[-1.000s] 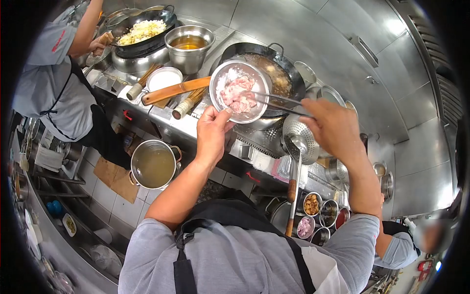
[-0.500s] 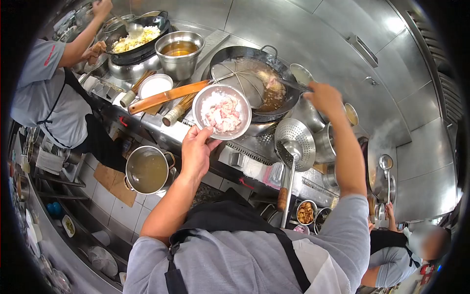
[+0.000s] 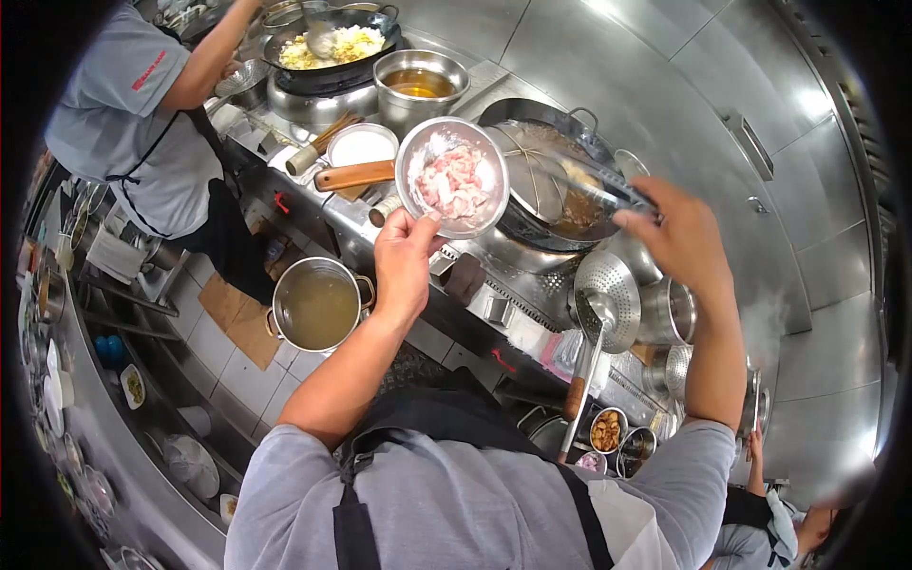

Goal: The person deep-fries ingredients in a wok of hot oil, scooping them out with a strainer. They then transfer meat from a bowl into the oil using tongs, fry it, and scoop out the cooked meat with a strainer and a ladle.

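On the steel counter point(image 3: 483, 84) I see a pot of amber liquid point(image 3: 408, 112) toward the far left, a white-filled container point(image 3: 359, 165) just nearer, and a dark wok point(image 3: 518, 114) farther right. Flattened cardboard point(image 3: 237, 318) lies on the tiled floor point(image 3: 214, 353).

1 held bowl point(image 3: 477, 222), 1 pair of tongs point(image 3: 617, 189), 2 co-workers point(image 3: 142, 133) point(image 3: 746, 546)

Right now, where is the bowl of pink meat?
The bowl is in the left hand, above the middle of the head view, with a wok to its right and a wooden handle to its left.
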A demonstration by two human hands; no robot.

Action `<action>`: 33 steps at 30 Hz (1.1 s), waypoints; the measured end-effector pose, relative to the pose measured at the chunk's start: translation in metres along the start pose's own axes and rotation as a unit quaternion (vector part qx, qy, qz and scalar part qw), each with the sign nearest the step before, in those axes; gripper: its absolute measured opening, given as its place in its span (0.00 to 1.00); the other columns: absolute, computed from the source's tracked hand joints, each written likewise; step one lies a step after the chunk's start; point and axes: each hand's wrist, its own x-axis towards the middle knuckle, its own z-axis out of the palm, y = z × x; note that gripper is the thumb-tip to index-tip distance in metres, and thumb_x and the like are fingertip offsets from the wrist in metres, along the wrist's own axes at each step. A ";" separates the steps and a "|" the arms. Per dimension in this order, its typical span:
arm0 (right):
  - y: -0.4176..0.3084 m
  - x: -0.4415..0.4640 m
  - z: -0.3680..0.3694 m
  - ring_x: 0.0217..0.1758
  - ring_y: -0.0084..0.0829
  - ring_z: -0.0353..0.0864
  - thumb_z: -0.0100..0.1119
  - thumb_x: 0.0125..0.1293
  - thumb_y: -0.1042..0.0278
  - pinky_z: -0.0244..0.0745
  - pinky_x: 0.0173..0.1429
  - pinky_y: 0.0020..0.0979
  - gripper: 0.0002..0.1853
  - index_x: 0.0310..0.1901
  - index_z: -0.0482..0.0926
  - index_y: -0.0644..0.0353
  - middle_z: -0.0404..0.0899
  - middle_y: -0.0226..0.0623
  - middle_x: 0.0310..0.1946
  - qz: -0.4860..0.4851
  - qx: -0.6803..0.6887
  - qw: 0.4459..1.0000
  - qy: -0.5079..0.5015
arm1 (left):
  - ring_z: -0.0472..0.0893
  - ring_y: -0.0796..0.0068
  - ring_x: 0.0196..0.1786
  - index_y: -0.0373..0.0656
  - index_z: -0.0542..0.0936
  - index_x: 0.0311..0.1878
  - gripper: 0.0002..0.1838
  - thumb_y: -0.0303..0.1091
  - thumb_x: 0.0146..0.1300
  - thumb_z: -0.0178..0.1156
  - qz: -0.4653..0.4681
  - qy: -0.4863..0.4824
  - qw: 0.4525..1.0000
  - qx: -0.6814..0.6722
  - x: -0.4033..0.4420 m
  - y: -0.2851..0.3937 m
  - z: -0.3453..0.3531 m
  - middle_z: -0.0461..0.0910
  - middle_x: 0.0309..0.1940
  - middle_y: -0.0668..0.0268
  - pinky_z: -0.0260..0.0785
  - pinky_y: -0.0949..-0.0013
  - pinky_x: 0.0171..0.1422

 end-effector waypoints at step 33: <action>0.188 0.088 0.100 0.48 0.46 0.82 0.62 0.60 0.50 0.76 0.49 0.45 0.18 0.48 0.81 0.50 0.84 0.43 0.42 0.133 -0.170 0.976 -0.021 | 0.82 0.75 0.41 0.43 0.74 0.37 0.02 0.29 0.66 0.56 -0.121 0.018 0.993 0.003 -0.029 -0.035 0.030 0.82 0.40 0.64 0.76 0.65 0.48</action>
